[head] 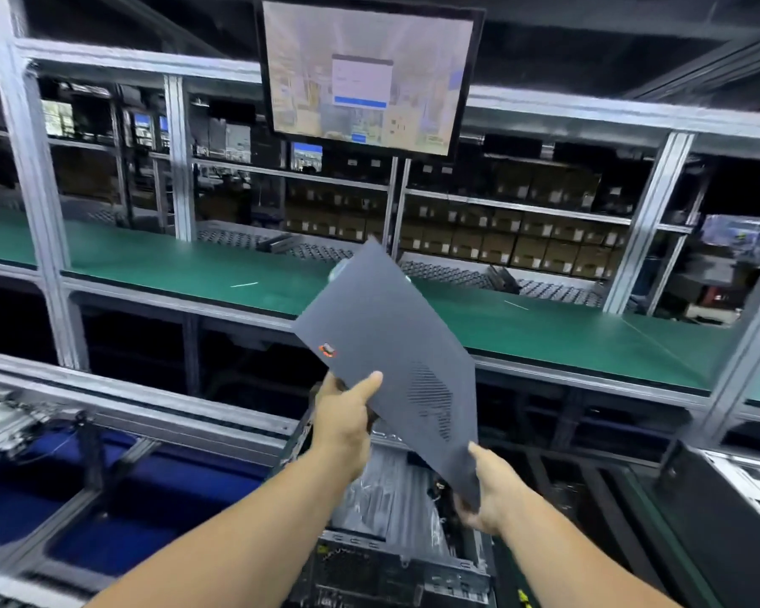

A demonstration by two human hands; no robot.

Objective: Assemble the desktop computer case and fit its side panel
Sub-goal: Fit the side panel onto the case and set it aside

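Nearest me, the open computer case (pixel 396 563) lies below my 2 forearms, its inside partly covered by clear plastic wrap. I hold the side panel (pixel 391 357) in the air above it, tilted with 1 corner pointing away. My left hand (pixel 343 419) grips the panel's near left edge, thumb on the top face; my right hand (pixel 490 493) pinches its lowest corner from beneath. To do this step well, I judge I should level the panel first, square its long edges to the case opening, then lower it flat so the edge tabs meet their slots before sliding it home. The panel is a flat dark grey sheet with a small red-and-orange badge (pixel 328 349) and a patch of slotted vents (pixel 431 399). Beyond runs a green conveyor belt (pixel 172 265), and above it hangs a monitor (pixel 367 72).
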